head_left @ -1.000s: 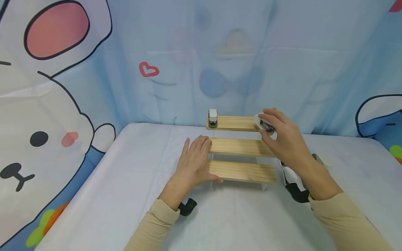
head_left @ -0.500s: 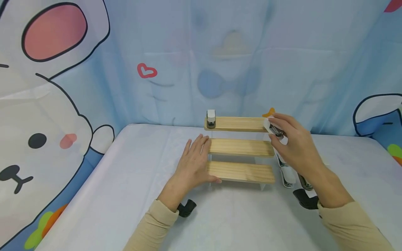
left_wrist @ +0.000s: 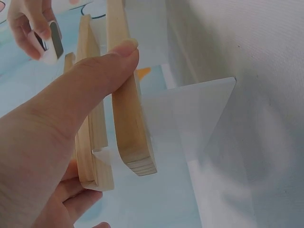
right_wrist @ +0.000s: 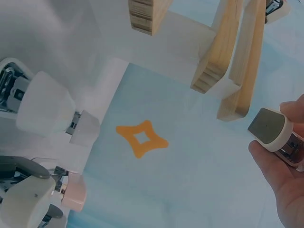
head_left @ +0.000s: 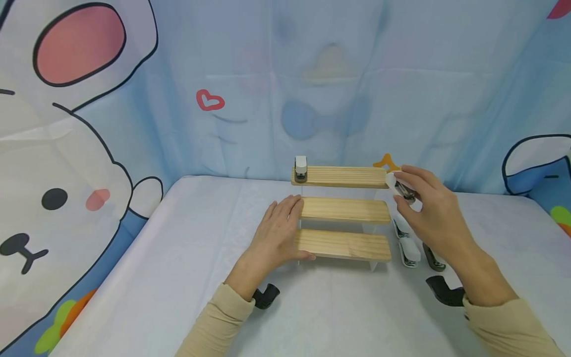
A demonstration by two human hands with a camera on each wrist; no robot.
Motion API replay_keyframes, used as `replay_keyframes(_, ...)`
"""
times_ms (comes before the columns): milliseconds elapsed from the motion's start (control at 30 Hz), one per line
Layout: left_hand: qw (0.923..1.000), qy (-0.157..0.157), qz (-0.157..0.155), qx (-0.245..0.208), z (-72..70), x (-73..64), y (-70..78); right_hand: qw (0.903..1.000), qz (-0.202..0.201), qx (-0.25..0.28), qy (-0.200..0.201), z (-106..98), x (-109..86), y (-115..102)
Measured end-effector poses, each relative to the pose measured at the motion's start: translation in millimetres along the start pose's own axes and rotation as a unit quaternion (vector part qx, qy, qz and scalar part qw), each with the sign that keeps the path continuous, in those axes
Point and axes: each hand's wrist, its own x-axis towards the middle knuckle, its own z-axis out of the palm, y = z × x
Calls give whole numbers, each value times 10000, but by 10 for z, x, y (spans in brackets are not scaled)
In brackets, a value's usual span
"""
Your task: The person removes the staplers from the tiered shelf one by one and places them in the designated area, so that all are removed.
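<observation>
A person's right hand (head_left: 439, 218) pinches a white stapler (right_wrist: 268, 127) between thumb and fingers, just beside the right end of a wooden rack's (head_left: 343, 210) top board (head_left: 348, 177), as the left hand (head_left: 276, 233) grips the rack's left side. Another stapler (head_left: 301, 169) sits on that board's left end; more staplers (head_left: 409, 252) lie on the worktop (head_left: 348, 312).

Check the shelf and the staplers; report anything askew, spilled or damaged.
Nothing stands out. The wooden shelf stands upright, a white stapler sits upright on its top tier, and the right hand holds another stapler. No spill or damage shows.
</observation>
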Motion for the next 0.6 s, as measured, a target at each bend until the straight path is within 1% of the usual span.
replay_keyframes(167, 10000, -39, 8, 52, -6, 9, 12, 9998, 113, -132, -76, -43, -60, 16)
replay_keyframes(400, 10000, -88, -7, 3, -3, 11, 17, 10000, 75, 15, -7, -98, -126, 39)
replay_keyframes(600, 9999, -88, -46, -53, -6, 3, 22, 9995, 193, -203, -112, -147, -193, 74)
